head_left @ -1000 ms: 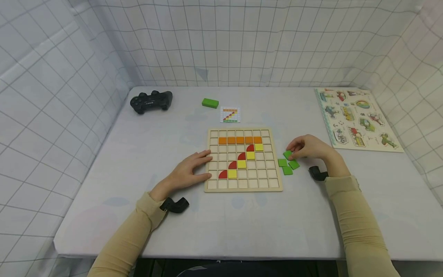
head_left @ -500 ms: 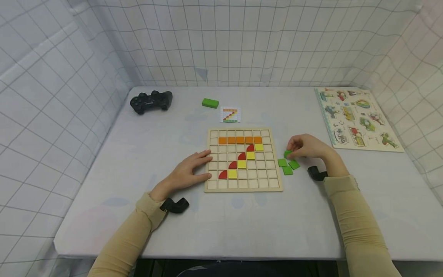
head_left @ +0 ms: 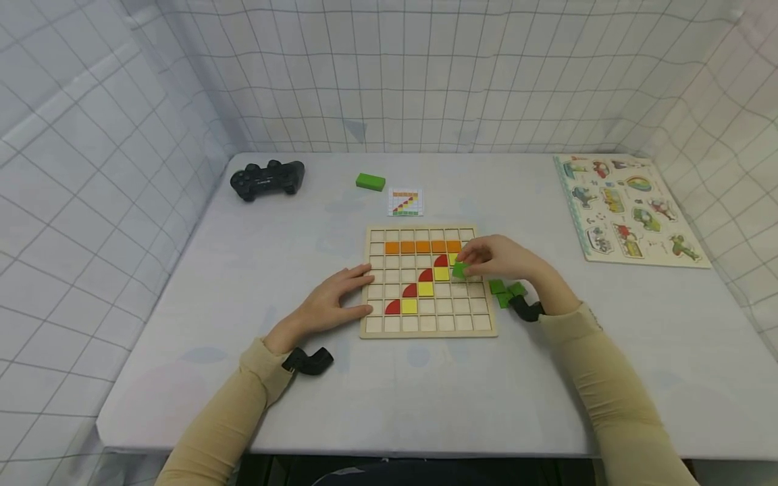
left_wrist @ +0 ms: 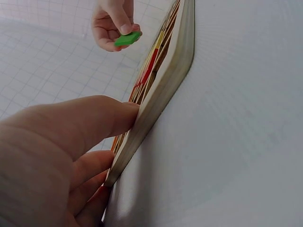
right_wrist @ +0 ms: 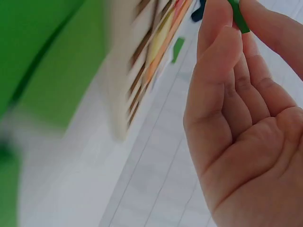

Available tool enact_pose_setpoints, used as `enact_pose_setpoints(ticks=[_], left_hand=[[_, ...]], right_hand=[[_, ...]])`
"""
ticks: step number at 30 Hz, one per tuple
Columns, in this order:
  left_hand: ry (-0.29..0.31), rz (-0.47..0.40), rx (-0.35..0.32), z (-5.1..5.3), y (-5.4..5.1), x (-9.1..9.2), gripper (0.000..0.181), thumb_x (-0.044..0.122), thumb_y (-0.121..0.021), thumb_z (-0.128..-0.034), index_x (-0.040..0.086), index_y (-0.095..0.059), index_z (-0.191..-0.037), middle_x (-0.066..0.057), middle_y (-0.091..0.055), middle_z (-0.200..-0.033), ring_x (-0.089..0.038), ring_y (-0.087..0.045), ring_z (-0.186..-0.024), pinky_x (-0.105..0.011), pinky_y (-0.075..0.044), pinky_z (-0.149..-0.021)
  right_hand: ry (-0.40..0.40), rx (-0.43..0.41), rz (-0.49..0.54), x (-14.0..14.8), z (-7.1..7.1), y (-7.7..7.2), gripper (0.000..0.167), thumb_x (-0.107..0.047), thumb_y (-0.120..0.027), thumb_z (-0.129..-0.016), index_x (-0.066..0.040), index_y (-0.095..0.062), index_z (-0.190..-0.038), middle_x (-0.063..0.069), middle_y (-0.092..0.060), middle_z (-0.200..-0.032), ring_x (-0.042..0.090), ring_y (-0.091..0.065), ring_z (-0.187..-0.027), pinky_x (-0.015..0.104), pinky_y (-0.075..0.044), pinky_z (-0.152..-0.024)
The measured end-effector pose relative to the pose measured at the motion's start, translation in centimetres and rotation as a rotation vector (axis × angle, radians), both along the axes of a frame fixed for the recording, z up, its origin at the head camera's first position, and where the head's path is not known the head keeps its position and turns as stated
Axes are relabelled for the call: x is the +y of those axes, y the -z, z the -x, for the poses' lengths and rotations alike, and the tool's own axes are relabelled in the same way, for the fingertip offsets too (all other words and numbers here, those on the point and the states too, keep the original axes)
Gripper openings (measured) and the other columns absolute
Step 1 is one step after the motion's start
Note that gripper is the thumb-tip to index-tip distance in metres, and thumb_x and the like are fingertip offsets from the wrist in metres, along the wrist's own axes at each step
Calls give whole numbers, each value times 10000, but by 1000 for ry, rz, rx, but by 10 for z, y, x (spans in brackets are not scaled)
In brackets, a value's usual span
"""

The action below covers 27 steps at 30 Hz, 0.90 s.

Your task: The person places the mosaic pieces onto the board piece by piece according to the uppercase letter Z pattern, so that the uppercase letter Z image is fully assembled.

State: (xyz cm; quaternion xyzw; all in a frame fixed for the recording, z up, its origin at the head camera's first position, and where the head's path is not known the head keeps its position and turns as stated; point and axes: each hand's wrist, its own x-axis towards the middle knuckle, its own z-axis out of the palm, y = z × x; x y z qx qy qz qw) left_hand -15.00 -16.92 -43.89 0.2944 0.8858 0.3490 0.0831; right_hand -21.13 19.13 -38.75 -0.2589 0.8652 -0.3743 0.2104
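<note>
My right hand point(head_left: 504, 260) pinches a green square tile point(head_left: 460, 270) between thumb and fingers. It holds the tile over the right part of a wooden grid board point(head_left: 446, 325); in the left wrist view this tile point(left_wrist: 127, 39) is raised above the board. Orange squares point(head_left: 422, 247) fill a row near the board's top, and red quarter-circles point(head_left: 410, 290) beside yellow squares point(head_left: 426, 289) run diagonally below. The right hand partly hides the uppermost yellow square. My left hand point(head_left: 328, 300) rests on the board's left edge, fingers extended and thumb touching the rim.
Several green tiles point(head_left: 497, 286) lie right of the board, near the black wrist mount point(head_left: 526, 310). Behind the board are a small pattern card point(head_left: 405, 202) and a green block point(head_left: 371, 181). A black game controller point(head_left: 267, 179) sits back left; a picture puzzle board point(head_left: 629, 209) lies back right.
My right hand has lifted a green tile from the group at the right and carried it left over the board. The left hand has stayed in place.
</note>
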Motion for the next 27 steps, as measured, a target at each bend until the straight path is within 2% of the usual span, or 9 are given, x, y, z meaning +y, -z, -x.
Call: enact_pose_setpoints(ticks=[9,15,20,27], left_hand=[[1,-4,15,0,0,0,614,340,-673,-864,47,-487,-1371,-71,-316,-1502,-248,-251,-1385,-390,-176,-1157],[1,-12,10,-1,-1,0,612,340,-668,-868,41,-487,-1370,-75,-323,-1499,-253,-256,-1382,-398,-181,-1156],[0,-13,16,-1,0,-1,605,344,-667,-871,46,-491,-1368,-64,-324,-1498,-247,-260,-1381,-402,-184,-1154],[8,-8,29,-1,-1,0,601,339,-664,-874,38,-492,-1365,-77,-329,-1495,-264,-267,-1377,-412,-183,-1154]], right_hand=[[-162,-74,52,-52,-10,-6,154,-142,-679,-863,-99,-686,-1010,-10,-672,-917,141,-631,-865,305,-536,-822],[-258,-47,48,-78,-19,-5,93,-102,-673,-857,-100,-671,-950,-27,-664,-889,117,-626,-835,276,-536,-789],[-281,-62,22,-98,-27,-5,73,-118,-688,-851,-113,-673,-922,-43,-659,-865,98,-619,-816,250,-531,-769],[-245,-88,-31,-113,-37,0,47,-125,-682,-851,-148,-670,-890,-54,-653,-816,105,-610,-779,254,-527,-711]])
